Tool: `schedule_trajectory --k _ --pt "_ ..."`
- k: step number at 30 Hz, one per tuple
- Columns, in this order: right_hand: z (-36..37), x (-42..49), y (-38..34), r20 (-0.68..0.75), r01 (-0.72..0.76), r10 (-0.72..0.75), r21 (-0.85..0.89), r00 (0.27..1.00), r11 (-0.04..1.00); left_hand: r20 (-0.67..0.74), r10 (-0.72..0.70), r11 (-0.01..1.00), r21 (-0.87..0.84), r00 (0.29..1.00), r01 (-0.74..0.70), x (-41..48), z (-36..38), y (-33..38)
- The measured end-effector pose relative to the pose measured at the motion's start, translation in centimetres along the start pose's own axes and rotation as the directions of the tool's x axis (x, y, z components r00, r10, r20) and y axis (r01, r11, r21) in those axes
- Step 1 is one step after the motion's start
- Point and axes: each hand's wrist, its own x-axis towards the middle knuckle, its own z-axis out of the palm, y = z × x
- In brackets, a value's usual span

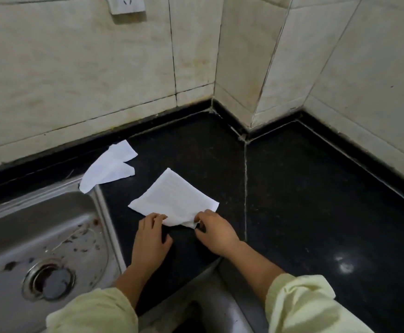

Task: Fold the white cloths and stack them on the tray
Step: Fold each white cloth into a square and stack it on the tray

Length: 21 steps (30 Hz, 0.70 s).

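While both arms reach forward, left hand [151, 234]: palm down, fingers flat on the folded white textured cloth [174, 200].
Right hand [214, 233]: pinching its near corner.
Cloth: flat, right of the stainless steel sink [52, 224].

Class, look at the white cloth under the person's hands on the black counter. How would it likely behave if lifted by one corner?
Probably floppy: the white cloth bunches where the right hand pinches its corner. Likely very light: it looks thin and lies flat. It may slide easily on the glossy counter.
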Motion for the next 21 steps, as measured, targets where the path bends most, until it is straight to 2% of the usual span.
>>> schedule_trajectory --k 4,11,13,16,18,21 --pt "1.7 1.8 -0.5 0.067 0.007 -0.002 -0.077 0.998 0.997 0.025 0.029 0.996 0.083 0.999 -0.031 2.0 0.2 -1.3" --pt "2.4 4.0 0.2 -0.019 -0.004 0.002 -0.104 1.000 0.995 0.024 0.059 0.996 0.069 0.998 -0.060 4.5 0.5 -2.0" --pt "2.1 4.5 0.4 -0.020 -0.035 0.035 -0.008 0.999 0.999 0.012 0.066 0.997 0.038 0.998 -0.066 5.3 0.2 -1.6" --pt "0.9 5.3 0.9 0.004 -0.182 0.188 0.264 0.982 0.947 0.010 0.102 0.994 0.026 0.995 -0.102 6.5 -0.3 -1.2" --pt "-0.1 5.6 1.2 0.019 -0.275 0.304 0.482 0.952 0.832 0.007 0.119 0.993 0.013 0.993 -0.120 7.2 -0.8 -0.4" --pt "-2.2 5.7 1.8 0.030 -0.306 0.415 0.725 0.909 0.617 0.060 0.206 0.977 0.040 0.977 -0.208 8.1 -1.4 1.2"
